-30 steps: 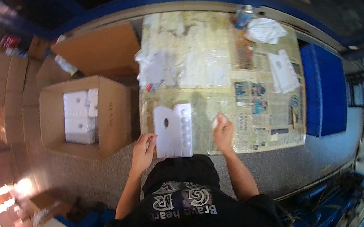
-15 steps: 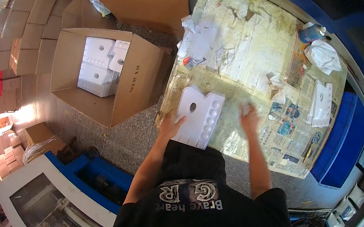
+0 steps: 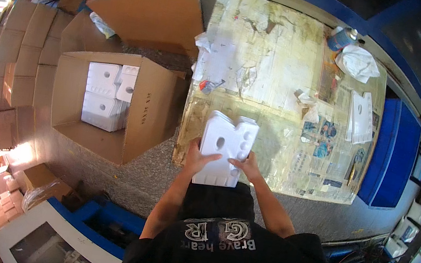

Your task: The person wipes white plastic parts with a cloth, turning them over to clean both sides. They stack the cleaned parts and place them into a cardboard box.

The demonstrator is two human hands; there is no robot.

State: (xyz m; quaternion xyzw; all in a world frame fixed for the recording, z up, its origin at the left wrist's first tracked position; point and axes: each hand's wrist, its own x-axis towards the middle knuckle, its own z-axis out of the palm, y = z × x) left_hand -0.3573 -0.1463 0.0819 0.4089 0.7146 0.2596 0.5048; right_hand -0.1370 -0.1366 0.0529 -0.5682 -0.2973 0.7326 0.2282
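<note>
A stack of white plastic paint palettes, each with a thumb hole and a row of round wells, is at the near edge of the worktable. My left hand grips its left side, the thumb lying across the top palette. On the opposite side, my right hand clasps the stack with its thumb pointing inward. The fingers beneath and behind the stack are hidden. More palette stacks sit inside an open cardboard box to the left.
A few palettes lie at the table's right, near a white cloth and a spray can. A blue bin stands beyond the right edge. Stacked cartons fill the far left, and a blue-and-white machine stands at lower left.
My right hand has come in from the right and taken hold of the palette stack. The palettes now show as a thicker, slightly tilted stack between both hands.
</note>
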